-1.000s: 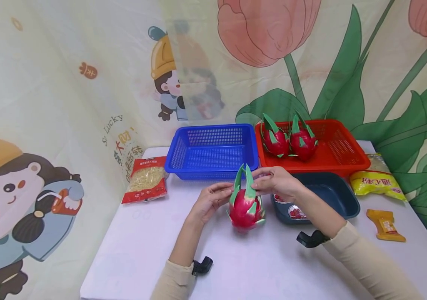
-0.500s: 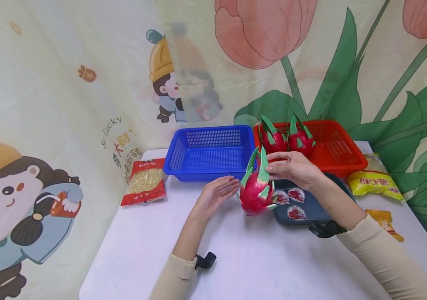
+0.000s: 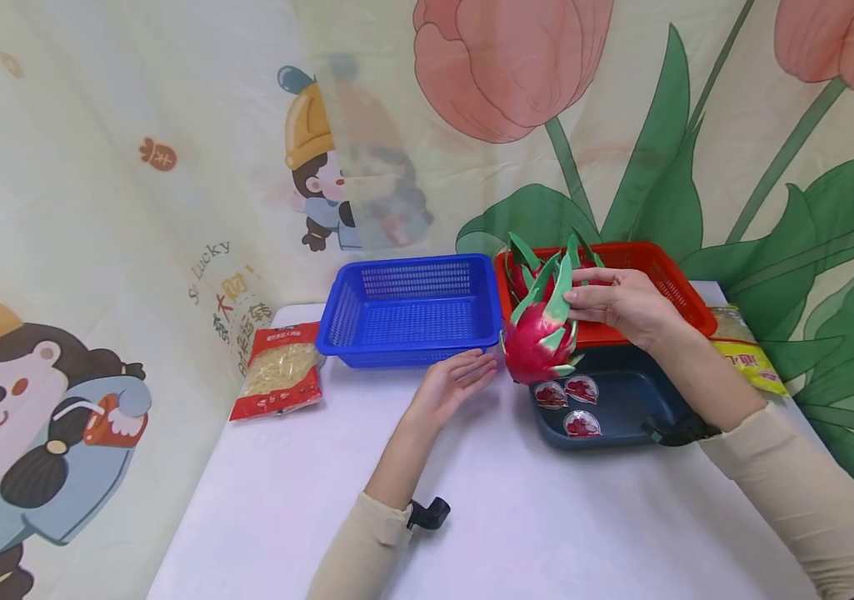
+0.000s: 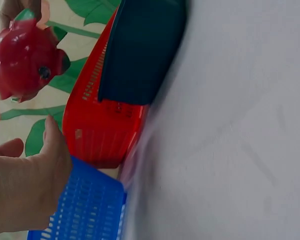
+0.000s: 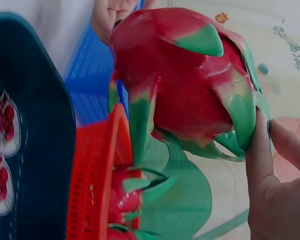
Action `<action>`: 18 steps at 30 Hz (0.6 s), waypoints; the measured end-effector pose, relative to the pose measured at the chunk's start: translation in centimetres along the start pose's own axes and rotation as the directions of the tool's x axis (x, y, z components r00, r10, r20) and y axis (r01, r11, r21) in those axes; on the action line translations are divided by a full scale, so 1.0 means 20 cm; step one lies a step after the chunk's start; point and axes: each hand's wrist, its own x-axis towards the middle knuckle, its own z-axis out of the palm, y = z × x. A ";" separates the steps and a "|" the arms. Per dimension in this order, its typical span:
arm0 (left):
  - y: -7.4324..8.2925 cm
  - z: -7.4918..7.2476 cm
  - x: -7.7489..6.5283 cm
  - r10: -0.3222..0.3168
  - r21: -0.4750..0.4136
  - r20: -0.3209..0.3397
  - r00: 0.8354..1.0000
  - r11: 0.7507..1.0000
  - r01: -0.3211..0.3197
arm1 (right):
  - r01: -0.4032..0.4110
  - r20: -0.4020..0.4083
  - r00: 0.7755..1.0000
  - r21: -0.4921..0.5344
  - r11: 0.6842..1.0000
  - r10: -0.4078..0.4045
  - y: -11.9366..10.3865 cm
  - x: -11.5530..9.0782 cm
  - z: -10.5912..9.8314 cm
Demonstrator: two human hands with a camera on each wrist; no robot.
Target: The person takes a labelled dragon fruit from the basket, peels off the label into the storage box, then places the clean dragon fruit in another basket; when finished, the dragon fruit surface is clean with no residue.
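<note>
A pink dragon fruit (image 3: pixel 539 346) with green leaf tips hangs in the air in the head view. My right hand (image 3: pixel 625 304) pinches it by its upper leaves, and in the right wrist view thumb and finger (image 5: pixel 260 150) meet at a green leaf. Left of the fruit, my left hand (image 3: pixel 452 387) has relaxed fingers and holds nothing; the left wrist view shows a gap between it and the fruit (image 4: pixel 25 55). Behind the lifted fruit, two more dragon fruits sit in the red basket (image 3: pixel 681 279), mostly covered by it and the right hand.
A blue basket (image 3: pixel 410 354) stands left of the red one. In front of the red basket lies a dark tray (image 3: pixel 640 400) with several round stickers (image 3: pixel 582 423). A red food packet (image 3: pixel 277 371) is at the left, a yellow one (image 3: pixel 756 367) at the right, partly hidden.
The right hand has raised the dragon fruit and carried it rightward toward the red basket. The left hand has drawn apart from the fruit, its fingers straighter. The head view has turned slightly right.
</note>
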 end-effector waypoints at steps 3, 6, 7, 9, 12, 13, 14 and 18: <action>-0.03 0.04 0.03 -0.006 -0.015 0.013 1.000 1.000 0.006 | 0.019 -0.047 0.999 -0.003 1.000 -0.020 -0.03 0.00 -0.04; -0.05 0.06 0.06 -0.010 -0.019 0.030 1.000 1.000 0.011 | 0.033 -0.101 0.994 -0.010 0.999 -0.033 -0.05 0.01 -0.08; -0.06 0.07 0.07 -0.016 -0.025 0.032 0.999 1.000 0.016 | 0.036 -0.115 0.993 0.002 0.999 -0.035 -0.06 0.01 -0.09; -0.07 0.09 0.09 -0.024 -0.040 0.030 0.999 0.999 0.025 | 0.041 -0.142 0.989 0.025 0.999 -0.037 -0.07 0.01 -0.12; -0.09 0.12 0.13 -0.033 -0.063 0.018 0.999 0.997 0.034 | 0.048 -0.183 0.982 0.046 0.998 -0.039 -0.09 0.01 -0.16; -0.10 0.13 0.14 -0.035 -0.076 0.013 0.999 0.996 0.036 | 0.049 -0.195 0.980 0.051 0.997 -0.039 -0.10 0.01 -0.18; -0.11 0.14 0.16 -0.035 -0.084 0.006 0.999 0.996 0.035 | 0.049 -0.208 0.978 0.055 0.997 -0.036 -0.10 0.01 -0.19; -0.14 0.17 0.21 -0.037 -0.115 -0.037 0.999 0.993 0.032 | 0.040 -0.267 0.964 0.066 0.997 -0.021 -0.12 0.02 -0.24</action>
